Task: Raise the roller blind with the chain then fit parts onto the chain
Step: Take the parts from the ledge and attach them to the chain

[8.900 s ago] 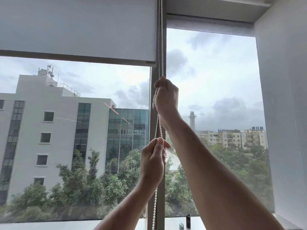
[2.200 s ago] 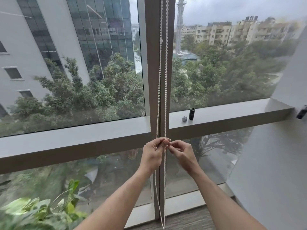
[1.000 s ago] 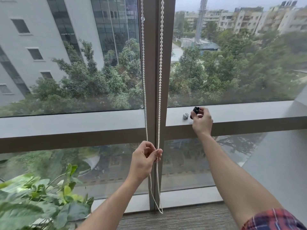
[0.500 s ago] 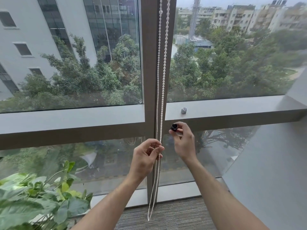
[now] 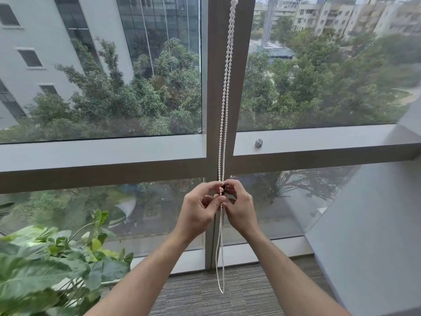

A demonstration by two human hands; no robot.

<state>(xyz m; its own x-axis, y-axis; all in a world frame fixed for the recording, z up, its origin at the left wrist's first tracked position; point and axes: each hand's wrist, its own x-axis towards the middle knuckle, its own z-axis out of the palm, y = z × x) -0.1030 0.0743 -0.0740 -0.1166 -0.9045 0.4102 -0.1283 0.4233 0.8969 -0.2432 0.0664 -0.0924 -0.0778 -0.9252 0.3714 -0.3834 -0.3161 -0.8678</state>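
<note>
A white bead chain (image 5: 224, 106) hangs in a double strand down the window's middle post, its loop ending just above the floor. My left hand (image 5: 198, 210) pinches the chain below the horizontal frame bar. My right hand (image 5: 239, 207) holds a small black part (image 5: 224, 187) right against the chain, fingertips meeting those of the left hand. Most of the black part is hidden by my fingers. A small grey part (image 5: 258, 143) lies on the right window ledge. The blind itself is out of view above.
A leafy green plant (image 5: 52, 270) fills the lower left. A grey wall (image 5: 373, 224) closes in on the right. The window ledge (image 5: 319, 140) runs across at mid height; grey carpet (image 5: 205, 297) lies below.
My right hand carried the black part from the ledge down to the chain and now meets my left hand there. Much earlier both hands pulled the chain with the blind in view.
</note>
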